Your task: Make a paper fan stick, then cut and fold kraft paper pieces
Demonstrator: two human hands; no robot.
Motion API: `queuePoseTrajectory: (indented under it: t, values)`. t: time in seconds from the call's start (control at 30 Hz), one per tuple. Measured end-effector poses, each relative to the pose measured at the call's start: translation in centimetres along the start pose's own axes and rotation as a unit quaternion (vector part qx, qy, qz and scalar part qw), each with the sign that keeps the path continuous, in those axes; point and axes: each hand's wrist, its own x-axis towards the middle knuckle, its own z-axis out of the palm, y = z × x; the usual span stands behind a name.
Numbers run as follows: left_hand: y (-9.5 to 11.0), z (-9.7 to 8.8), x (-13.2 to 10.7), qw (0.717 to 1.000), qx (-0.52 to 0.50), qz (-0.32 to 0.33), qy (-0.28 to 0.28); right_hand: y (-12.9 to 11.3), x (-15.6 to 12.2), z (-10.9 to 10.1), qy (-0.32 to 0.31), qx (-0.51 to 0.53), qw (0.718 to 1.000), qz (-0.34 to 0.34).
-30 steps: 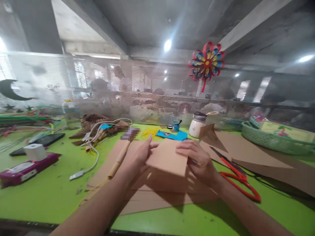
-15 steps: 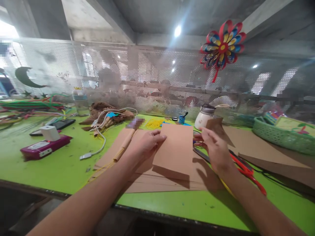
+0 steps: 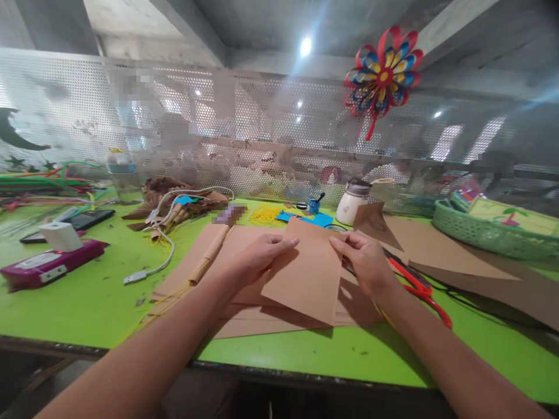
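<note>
A sheet of brown kraft paper is held tilted above a stack of brown paper sheets on the green table. My left hand pinches the sheet's upper left edge, fingers closed on it. At the upper right corner, my right hand grips the same sheet with thumb and fingers. Red-handled scissors lie just right of my right hand.
A rolled paper tube lies left of the stack. A white cable, a pink box and a phone sit to the left. A white jar, large brown sheets and a green basket are at right. A mesh screen stands behind.
The sheet was lifted from flat to upright, then tilted back down. My right hand let go of it for a moment and now grips its top right corner again.
</note>
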Motion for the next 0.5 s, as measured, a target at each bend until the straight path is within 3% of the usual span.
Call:
queuePoseTrajectory:
  t: [0.07, 0.23, 0.43, 0.5]
  values:
    - [-0.08, 0.01, -0.05, 0.999, -0.004, -0.023, -0.032, 0.01, 0.09, -0.01, 0.004, 0.003, 1.0, -0.003]
    - [-0.35, -0.34, 0.16, 0.998, -0.032, -0.033, -0.038, -0.22, 0.19, 0.03, 0.005, 0.035, 0.999, 0.006]
    - [-0.14, -0.46, 0.21, 0.998, -0.047, -0.013, -0.027, -0.59, -0.15, 0.3, -0.102, 0.027, 0.994, 0.027]
    - [0.03, -0.24, 0.09, 0.999, -0.039, -0.01, -0.029, -0.62, -0.2, 0.41, -0.109, 0.026, 0.993, 0.025]
